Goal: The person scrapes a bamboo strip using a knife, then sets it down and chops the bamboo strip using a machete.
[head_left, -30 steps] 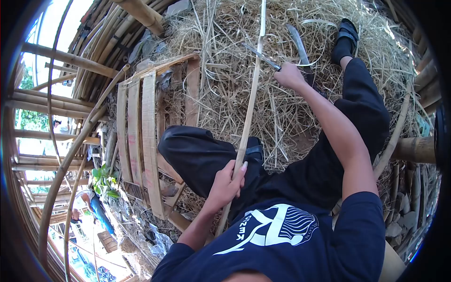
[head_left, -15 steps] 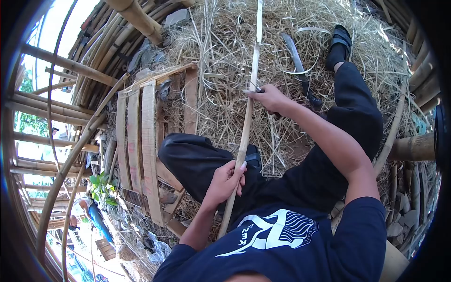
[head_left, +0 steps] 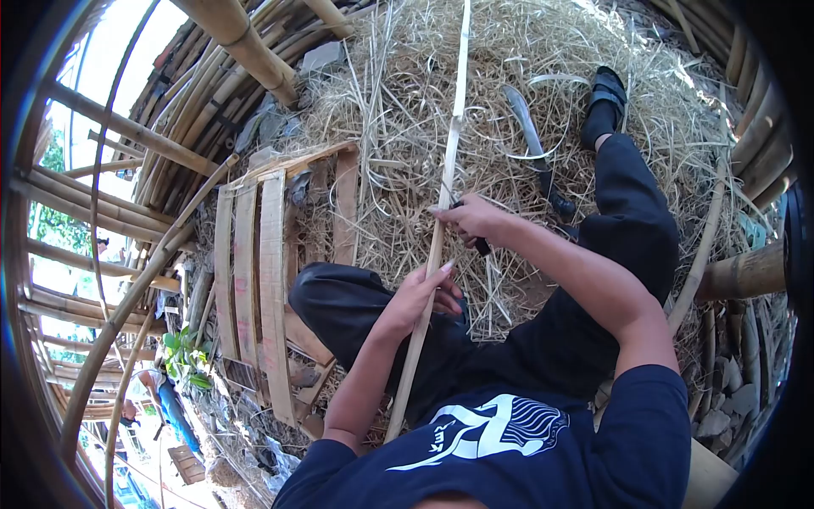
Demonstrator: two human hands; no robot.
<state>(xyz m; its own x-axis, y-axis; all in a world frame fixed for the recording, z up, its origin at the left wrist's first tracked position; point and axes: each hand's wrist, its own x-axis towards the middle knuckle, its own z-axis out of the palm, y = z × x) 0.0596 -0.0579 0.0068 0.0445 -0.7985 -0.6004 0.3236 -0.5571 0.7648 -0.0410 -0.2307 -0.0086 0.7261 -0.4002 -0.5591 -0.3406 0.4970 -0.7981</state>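
While my left hand (head_left: 417,299) is clasping a bamboo strip (head_left: 456,127) and my right hand (head_left: 471,219) gripping a knife (head_left: 482,247), I'm judging only the strip's paler far stretch shaved.

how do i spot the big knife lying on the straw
Start with the straw in front of the person. Beyond the right hand, just left of the right foot, lies the big knife. Its wide grey blade and black handle set it apart from the thin pale strips around it.
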